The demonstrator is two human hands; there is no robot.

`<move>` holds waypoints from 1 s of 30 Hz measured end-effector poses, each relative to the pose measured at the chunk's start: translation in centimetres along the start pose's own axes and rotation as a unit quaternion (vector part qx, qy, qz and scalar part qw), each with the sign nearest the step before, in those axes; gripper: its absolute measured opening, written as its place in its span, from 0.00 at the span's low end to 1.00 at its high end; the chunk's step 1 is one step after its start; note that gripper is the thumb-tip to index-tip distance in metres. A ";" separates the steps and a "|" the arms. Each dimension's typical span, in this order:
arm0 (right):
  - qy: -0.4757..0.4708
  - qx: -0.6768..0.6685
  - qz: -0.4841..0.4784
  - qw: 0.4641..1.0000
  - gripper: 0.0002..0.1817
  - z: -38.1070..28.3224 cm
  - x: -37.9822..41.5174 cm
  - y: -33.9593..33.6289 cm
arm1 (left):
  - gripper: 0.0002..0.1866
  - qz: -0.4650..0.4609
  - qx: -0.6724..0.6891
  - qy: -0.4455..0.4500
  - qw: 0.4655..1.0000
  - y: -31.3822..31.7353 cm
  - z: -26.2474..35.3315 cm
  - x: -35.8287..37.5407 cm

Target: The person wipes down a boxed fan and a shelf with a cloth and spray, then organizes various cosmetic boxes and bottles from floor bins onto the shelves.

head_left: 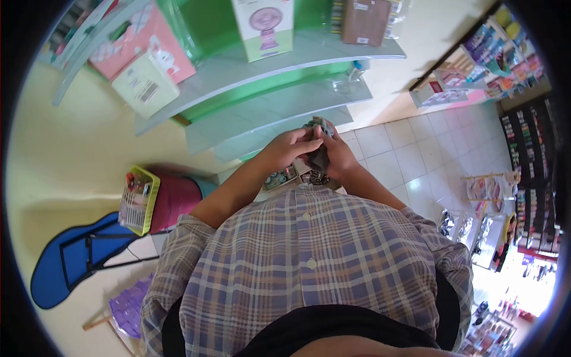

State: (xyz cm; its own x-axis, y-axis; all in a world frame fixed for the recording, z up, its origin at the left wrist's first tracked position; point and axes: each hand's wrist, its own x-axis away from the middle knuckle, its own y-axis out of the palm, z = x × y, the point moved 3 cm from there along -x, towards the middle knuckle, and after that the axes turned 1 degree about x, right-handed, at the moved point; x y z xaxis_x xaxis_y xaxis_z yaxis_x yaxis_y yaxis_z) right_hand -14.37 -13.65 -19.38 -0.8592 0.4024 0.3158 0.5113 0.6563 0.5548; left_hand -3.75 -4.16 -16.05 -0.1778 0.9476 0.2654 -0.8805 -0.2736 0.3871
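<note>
- Grey-topped shelves (pixel 238 80) with green backing stand just beyond the hands.
- Left hand (pixel 289 149) and right hand (pixel 340 157) grip a crumpled dark grey item (pixel 320 157) between them, fingers curled around it.
- Fan box (pixel 265 31) stands on a farther shelf.
- Yellow basket (pixel 153 205) rests against a maroon bin (pixel 172 201) on the left.
- Pale tiled floor (pixel 404 152) spreads right, toward a black rack (pixel 537 149).
</note>
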 end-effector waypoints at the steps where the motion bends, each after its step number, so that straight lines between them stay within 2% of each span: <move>1: -0.009 -0.002 0.009 1.000 0.30 0.2 0.1 -1.1 | 0.28 -0.029 -0.111 -0.026 0.993 0.3 0.7 -1.3; 2: 0.036 -0.053 0.037 0.997 0.25 0.6 0.6 -2.6 | 0.26 0.056 -0.273 0.050 0.959 -0.5 1.2 -2.6; 3: 0.081 -0.103 0.062 0.989 0.22 0.6 1.4 -3.8 | 0.31 0.105 -0.344 0.082 0.929 -0.8 2.2 -4.0; 4: 0.084 -0.173 0.062 0.979 0.21 0.1 2.8 -3.9 | 0.35 0.148 -0.397 0.105 0.900 -0.5 3.6 -4.6; 5: 0.076 -0.176 0.067 0.979 0.21 -0.5 3.8 -4.5 | 0.40 0.191 -0.446 0.128 0.865 -0.6 4.8 -6.0; 6: 0.074 -0.192 0.089 0.975 0.22 -1.5 4.9 -4.9 | 0.40 0.183 -0.449 0.133 0.865 -0.6 4.9 -8.3; 7: 0.072 -0.207 0.109 0.970 0.23 -2.4 6.0 -5.7 | 0.44 0.200 -0.448 0.226 0.842 -0.3 5.0 -10.8; 8: 0.028 -0.209 0.134 0.968 0.17 -2.7 6.7 -7.0 | 0.48 0.216 -0.443 0.316 0.811 0.3 5.6 -12.9; 10: 0.010 -0.199 0.153 0.968 0.13 -2.7 7.9 -9.7 | 0.50 0.201 -0.456 0.314 0.808 2.4 6.9 -16.1; 11: 0.002 -0.182 0.181 0.966 0.10 -0.6 8.3 -7.7 | 0.51 0.190 -0.459 0.304 0.813 0.7 7.2 -14.9; 12: -0.020 -0.184 0.173 0.967 0.07 -0.4 8.6 -8.1 | 0.45 0.231 -0.471 0.331 0.784 0.7 7.0 -16.1; 13: -0.022 -0.183 0.177 0.967 0.07 -0.4 8.7 -8.4 | 0.45 0.228 -0.469 0.331 0.786 0.0 6.1 -17.8; 15: -0.016 -0.185 0.198 0.962 0.07 -0.5 9.3 -8.7 | 0.38 0.261 -0.438 0.318 0.799 -1.7 5.1 -20.1; 16: -0.018 -0.186 0.202 0.961 0.07 -0.6 9.6 -8.9 | 0.29 0.280 -0.457 0.323 0.780 -1.6 5.3 -19.0; 19: -0.017 -0.166 0.209 0.963 0.08 -1.1 9.3 -8.9 | 0.26 0.261 -0.442 0.379 0.769 -2.8 5.5 -15.4; 20: -0.018 -0.149 0.214 0.965 0.08 -1.5 9.0 -9.5 | 0.26 0.262 -0.441 0.380 0.770 -2.9 5.0 -14.3; 22: -0.012 -0.125 0.218 0.968 0.08 -2.3 8.7 -10.5 | 0.22 0.205 -0.444 0.340 0.803 -2.6 3.5 -11.5; 23: -0.016 -0.115 0.220 0.969 0.08 -2.7 8.3 -10.8 | 0.22 0.213 -0.443 0.338 0.803 -2.9 2.6 -9.9; 25: -0.011 -0.105 0.213 0.971 0.09 -2.9 7.7 -10.3 | 0.18 0.139 -0.396 0.149 0.895 -4.1 0.0 -7.1; 26: -0.008 -0.104 0.209 0.972 0.09 -3.1 7.1 -10.0 | 0.18 0.149 -0.396 0.147 0.894 -4.8 -0.8 -6.1; 27: -0.005 -0.102 0.206 0.973 0.09 -3.3 6.6 -9.8 | 0.17 0.171 -0.251 0.083 0.949 -5.6 -1.9 -5.3; 28: 0.002 -0.100 0.196 0.975 0.09 -3.9 6.5 -10.2 | 0.16 0.188 -0.100 0.023 0.977 -5.2 -2.9 -5.1; 29: 0.016 -0.094 0.193 0.976 0.10 -4.1 6.3 -10.3 | 0.16 0.198 -0.098 0.024 0.975 -5.0 -3.1 -5.3; 30: 0.030 -0.089 0.190 0.977 0.10 -4.3 6.0 -10.4 | 0.14 0.197 -0.080 0.067 0.975 -4.8 -2.9 -5.9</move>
State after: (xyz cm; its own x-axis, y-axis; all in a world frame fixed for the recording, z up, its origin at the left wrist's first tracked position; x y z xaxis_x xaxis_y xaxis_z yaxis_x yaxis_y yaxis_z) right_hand -24.90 -20.79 -19.92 -0.6092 0.5544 0.5670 0.7880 0.3431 0.5112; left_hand 0.22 -7.98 -22.05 -0.5621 0.7906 0.2429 -0.7879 -0.6011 0.1333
